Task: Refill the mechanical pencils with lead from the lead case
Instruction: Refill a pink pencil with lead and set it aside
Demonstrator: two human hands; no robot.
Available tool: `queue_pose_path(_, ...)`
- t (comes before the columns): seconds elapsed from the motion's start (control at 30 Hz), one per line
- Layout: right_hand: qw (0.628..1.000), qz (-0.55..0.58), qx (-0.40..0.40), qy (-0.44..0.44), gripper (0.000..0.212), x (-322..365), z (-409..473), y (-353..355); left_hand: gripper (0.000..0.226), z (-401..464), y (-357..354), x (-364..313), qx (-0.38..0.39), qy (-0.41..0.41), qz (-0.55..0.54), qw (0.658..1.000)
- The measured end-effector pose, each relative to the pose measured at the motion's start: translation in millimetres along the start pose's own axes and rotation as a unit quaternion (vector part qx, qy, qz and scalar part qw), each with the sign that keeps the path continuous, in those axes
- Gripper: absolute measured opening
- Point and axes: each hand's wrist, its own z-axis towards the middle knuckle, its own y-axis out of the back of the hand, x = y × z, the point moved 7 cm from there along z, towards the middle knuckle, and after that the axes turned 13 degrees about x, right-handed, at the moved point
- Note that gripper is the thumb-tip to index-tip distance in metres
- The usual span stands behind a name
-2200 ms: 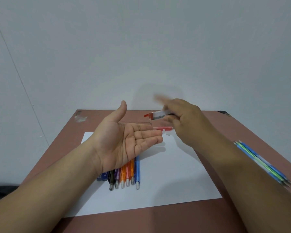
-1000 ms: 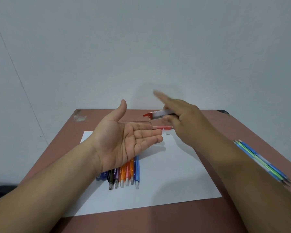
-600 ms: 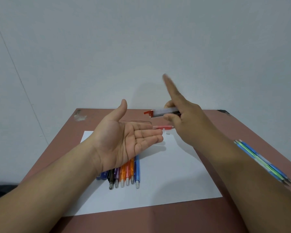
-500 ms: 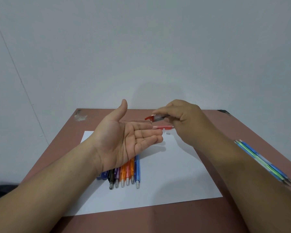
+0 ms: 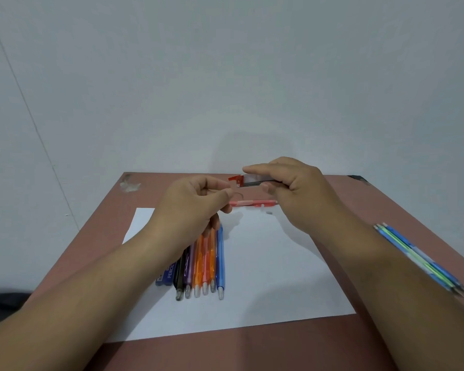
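Right hand (image 5: 298, 191): raised above the far part of the table (image 5: 252, 352); thumb and fingers curled round the lead case (image 5: 253, 180), gripping its right portion. Lead case: long axis roughly level, running left to right; its red cap end (image 5: 235, 179) points left toward the left hand.

Left hand (image 5: 193, 202): back toward the camera; fingers curled in, thumb and forefinger tips brought together just left of the case's cap; whether a lead sits in that pinch cannot be told.

A red pencil (image 5: 252, 202) lies crosswise on the far edge of the white sheet (image 5: 265, 277), below the hands; a row of pencils (image 5: 204, 263) lies on the sheet's near left, tips toward the near side; a blue-green bundle (image 5: 418, 258) lies on the table at right.
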Motion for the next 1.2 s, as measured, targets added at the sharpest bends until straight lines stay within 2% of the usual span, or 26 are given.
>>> queue_pose_path(0.7,1.000,-0.011,0.020,-0.003,0.041,4.1,0.6,-5.1,0.015,-1.4,-0.2,-0.7,-0.010,-0.010,0.032,0.999)
queue_pose_path(0.97,0.999,-0.020,0.025,-0.006,0.039,5.4,0.0,-4.8,0.015,0.8,-0.4,2.0,-0.010,-0.007,0.010,1.000)
queue_pose_path(1.2,0.999,0.029,0.014,-0.015,0.039,0.2,0.0,-3.7,0.015,3.2,2.4,4.5,-0.010,-0.004,-0.011,1.000)
